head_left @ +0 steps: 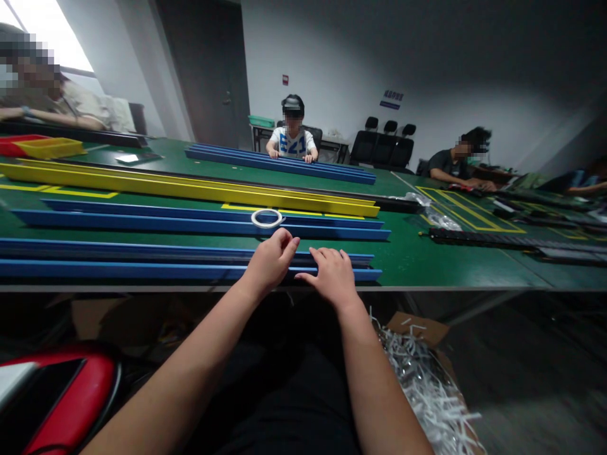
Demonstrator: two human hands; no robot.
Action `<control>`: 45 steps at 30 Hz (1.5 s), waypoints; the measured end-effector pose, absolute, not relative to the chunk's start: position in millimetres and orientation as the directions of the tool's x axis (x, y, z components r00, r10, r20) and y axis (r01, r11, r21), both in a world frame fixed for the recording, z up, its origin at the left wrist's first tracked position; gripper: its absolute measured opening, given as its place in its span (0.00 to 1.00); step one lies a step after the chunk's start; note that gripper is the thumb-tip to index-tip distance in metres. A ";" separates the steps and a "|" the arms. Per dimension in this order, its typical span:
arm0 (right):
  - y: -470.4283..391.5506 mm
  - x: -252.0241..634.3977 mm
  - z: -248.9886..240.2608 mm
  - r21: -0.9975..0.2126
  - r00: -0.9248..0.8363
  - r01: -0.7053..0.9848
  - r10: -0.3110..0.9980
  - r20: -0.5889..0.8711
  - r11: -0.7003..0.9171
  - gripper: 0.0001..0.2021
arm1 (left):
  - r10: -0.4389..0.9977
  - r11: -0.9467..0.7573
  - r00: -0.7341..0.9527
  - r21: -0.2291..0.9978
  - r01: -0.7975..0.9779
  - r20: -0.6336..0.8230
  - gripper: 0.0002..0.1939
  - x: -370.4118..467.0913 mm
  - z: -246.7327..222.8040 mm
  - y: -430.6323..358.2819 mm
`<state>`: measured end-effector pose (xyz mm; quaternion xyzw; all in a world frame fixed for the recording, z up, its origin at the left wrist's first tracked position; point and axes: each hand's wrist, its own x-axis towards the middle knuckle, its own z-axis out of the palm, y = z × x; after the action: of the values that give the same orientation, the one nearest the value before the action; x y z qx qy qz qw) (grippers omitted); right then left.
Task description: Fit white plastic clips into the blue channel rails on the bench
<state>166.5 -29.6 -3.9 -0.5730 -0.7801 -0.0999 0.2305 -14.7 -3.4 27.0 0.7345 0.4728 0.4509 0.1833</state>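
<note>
My left hand [271, 260] is closed in a pinch over the nearest blue channel strip [142, 269]; what its fingertips hold, if anything, is too small to make out. Beside it, my right hand [332, 273] is open, thumb and fingers apart, over the right part of the same strip. Just beyond my left hand, a white ring, like a roll of narrow tape [254, 219], lies on a second blue channel strip [142, 221]. Both strips run lengthwise along the table's front edge. My hands cover part of the nearest strip.
A long yellow channel strip [190, 189] lies farther back on the green table [408, 262]. More blue strips [284, 165] are before a person opposite. Black rails [497, 241] lie at right. Below stands a box with white paper strips [422, 373]; a red seat [90, 392] is lower left.
</note>
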 end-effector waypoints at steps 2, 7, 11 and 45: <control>-27.5 165.9 -6.3 -0.103 -0.236 0.940 0.839 0.490 0.324 0.34 | 0.841 -0.466 0.206 0.477 0.746 0.500 0.16 -22.2 28.0 -6.6; -22.3 177.4 -8.3 -0.102 -0.263 0.928 0.824 0.502 0.359 0.34 | 0.886 -0.364 0.296 0.139 0.921 0.357 0.20 -38.5 22.8 -5.2; -19.8 208.5 -6.9 -0.120 -0.253 0.928 0.833 0.492 0.353 0.34 | 0.904 -0.346 0.309 0.081 0.935 0.295 0.21 -47.1 22.2 -1.7; -20.7 233.9 -8.3 -0.128 -0.208 0.940 0.831 0.516 0.315 0.32 | 0.954 -0.281 -0.067 0.948 0.146 0.293 0.21 -55.7 22.8 17.8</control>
<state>233.9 -20.7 -8.3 -0.5752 -0.7698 -0.1075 0.2551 -55.7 17.8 22.8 0.5776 0.4759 0.5542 0.3643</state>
